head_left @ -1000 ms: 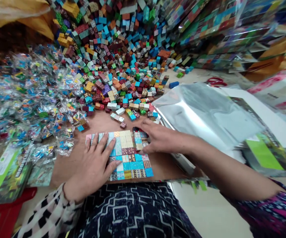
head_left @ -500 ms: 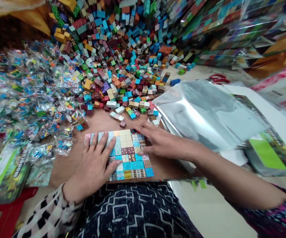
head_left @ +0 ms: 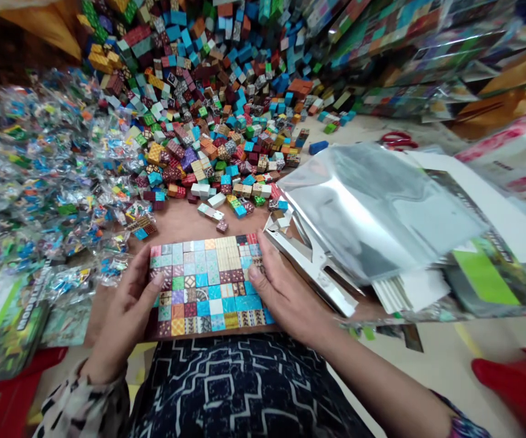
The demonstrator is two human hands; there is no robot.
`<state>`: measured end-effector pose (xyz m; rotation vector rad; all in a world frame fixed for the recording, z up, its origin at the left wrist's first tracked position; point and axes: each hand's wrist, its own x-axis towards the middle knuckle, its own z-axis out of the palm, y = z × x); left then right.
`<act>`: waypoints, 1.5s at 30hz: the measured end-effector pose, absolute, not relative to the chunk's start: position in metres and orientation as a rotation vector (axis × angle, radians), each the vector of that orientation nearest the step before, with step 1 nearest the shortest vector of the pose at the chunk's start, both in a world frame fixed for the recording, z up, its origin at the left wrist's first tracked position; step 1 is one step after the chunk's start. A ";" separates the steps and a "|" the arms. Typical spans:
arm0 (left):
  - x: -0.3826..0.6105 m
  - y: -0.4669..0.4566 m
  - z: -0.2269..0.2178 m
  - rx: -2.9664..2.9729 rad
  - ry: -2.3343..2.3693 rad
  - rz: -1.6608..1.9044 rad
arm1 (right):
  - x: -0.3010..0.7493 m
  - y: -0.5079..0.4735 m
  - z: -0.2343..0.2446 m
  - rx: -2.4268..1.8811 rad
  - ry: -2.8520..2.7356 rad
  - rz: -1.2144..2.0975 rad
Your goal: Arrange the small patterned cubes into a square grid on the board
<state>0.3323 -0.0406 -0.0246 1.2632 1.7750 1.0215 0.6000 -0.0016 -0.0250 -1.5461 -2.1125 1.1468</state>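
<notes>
A flat rectangle of fitted patterned blocks [head_left: 208, 283] lies on the brown board in front of me, with blue, white, maroon and yellow faces upward. My left hand [head_left: 130, 298] grips its left side, thumb on top and fingers curled along the edge. On the opposite side, my right hand [head_left: 285, 286] clasps the right edge, its thumb resting on the top faces. The undersides of my fingers are hidden. Just past the far edge sits a small loose maroon block [head_left: 222, 226]. A silver plier stapler [head_left: 318, 274] lies to the right of my right hand.
Loose blocks [head_left: 217, 121] are heaped at the back. Small clear packets [head_left: 53, 176] pile up on the left, above green-and-black printed cards [head_left: 11, 322]. Clear plastic sheets [head_left: 382, 213] cover papers at right. Red scissors [head_left: 399, 140] lie behind them.
My left hand has gone from lying flat on the blocks to gripping their left edge. My right hand has shifted down along the right edge, uncovering the stapler.
</notes>
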 end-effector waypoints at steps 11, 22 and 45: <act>0.334 -0.048 -0.034 1.067 1.749 0.948 | 0.597 -0.002 -0.037 -1.536 -2.061 1.142; 0.335 -0.049 -0.045 1.035 1.676 1.006 | 0.592 -0.003 -0.044 -1.512 -2.003 1.154; 0.335 -0.046 -0.050 0.841 1.478 1.376 | 0.548 0.111 0.006 -1.588 -2.491 0.639</act>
